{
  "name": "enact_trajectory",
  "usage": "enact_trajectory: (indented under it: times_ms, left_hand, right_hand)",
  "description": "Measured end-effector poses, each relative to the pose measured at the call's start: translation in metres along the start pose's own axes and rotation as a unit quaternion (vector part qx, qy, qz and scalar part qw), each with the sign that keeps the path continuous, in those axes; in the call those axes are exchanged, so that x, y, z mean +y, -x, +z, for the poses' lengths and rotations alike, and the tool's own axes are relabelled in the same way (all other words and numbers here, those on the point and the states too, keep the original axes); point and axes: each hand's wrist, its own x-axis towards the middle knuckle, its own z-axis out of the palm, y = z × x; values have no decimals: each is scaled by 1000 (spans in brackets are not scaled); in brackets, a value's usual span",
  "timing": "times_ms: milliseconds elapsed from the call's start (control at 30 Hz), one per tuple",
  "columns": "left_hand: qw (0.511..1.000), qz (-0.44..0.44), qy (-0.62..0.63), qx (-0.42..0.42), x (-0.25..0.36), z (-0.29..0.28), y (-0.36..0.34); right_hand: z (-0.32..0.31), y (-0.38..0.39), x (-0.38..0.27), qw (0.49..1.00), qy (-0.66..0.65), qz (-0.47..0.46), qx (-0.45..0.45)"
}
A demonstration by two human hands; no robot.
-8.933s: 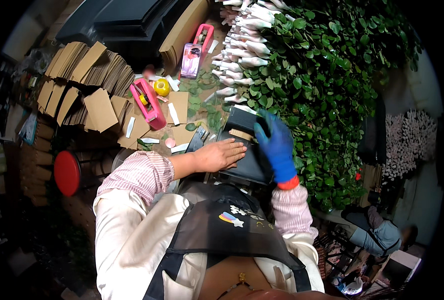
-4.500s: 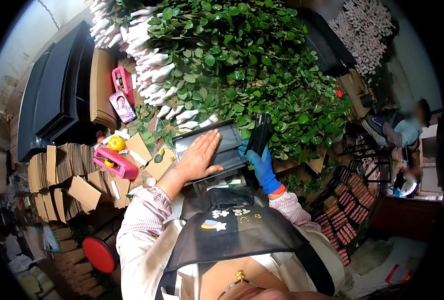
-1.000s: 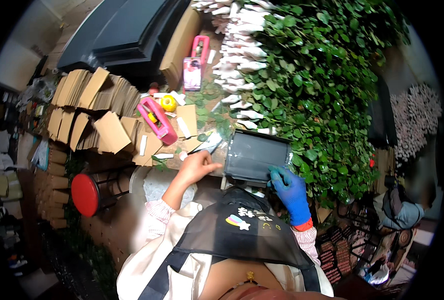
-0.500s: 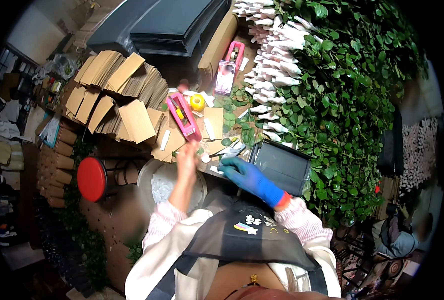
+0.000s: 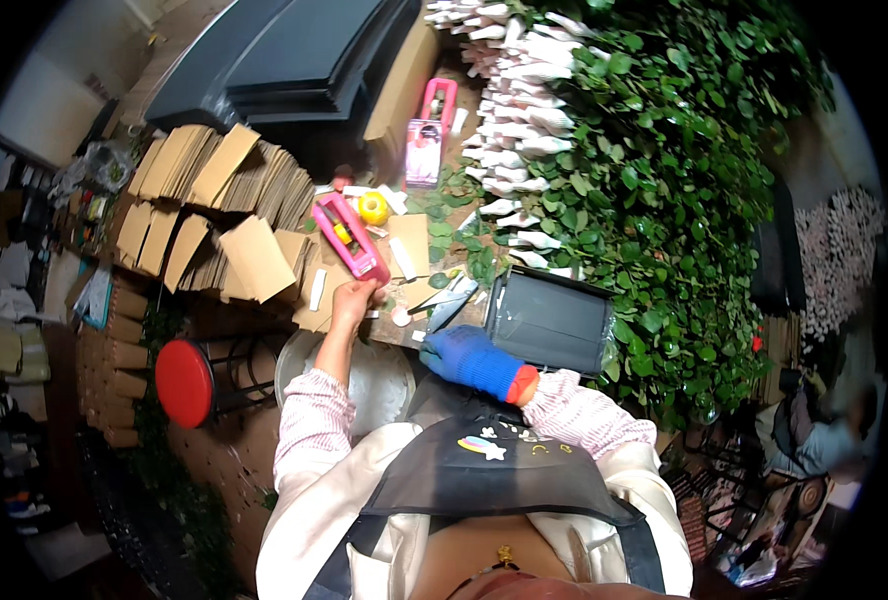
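Observation:
My bare left hand [image 5: 352, 300] is closed in a pinch at the near end of a pink tape dispenser [image 5: 349, 240]. What its fingertips hold is too small to make out. By the table's front edge is my right hand [image 5: 464, 356], in a blue glove with an orange cuff. Its fingers look curled together, and anything inside them is hidden. Just beyond the glove lies a pair of scissors [image 5: 452, 296], their shape partly unclear. A black tray [image 5: 549, 320] sits to the right of this hand. A yellow tape roll [image 5: 373, 208] is beside the dispenser.
Stacks of brown cardboard pieces [image 5: 254, 255] stand at left, dark sheets [image 5: 304, 60] behind them. White-wrapped flower heads [image 5: 524, 110] with leafy green stems [image 5: 664, 250] fill the right side. A phone [image 5: 424, 153] leans at the back. Below are a bucket [image 5: 294, 365] and red stool [image 5: 183, 382].
My left hand has come up against the dispenser's near end and pinched. My right hand has drawn its outstretched fingers in, near the table edge. The whole view has shifted slightly.

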Motion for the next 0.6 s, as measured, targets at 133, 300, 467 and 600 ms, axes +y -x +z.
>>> enact_trajectory:
  times_ms: [133,300,467,600]
  left_hand:
    - [994,-11,-99,-49,-1,12,-3]
    - [940,281,-98,-168,95,112,61]
    - [711,599,-347,-121,129,259,95]
    - [634,645,-399,-153,106,359,101]
  right_hand:
    - [-19,15,-5,996,-64,-59,2]
    - [-90,122,2,938,-338,-13,-80]
    - [-79,259,48,761,-623,133,122]
    - [-12,300,86,636,-696,183,277]
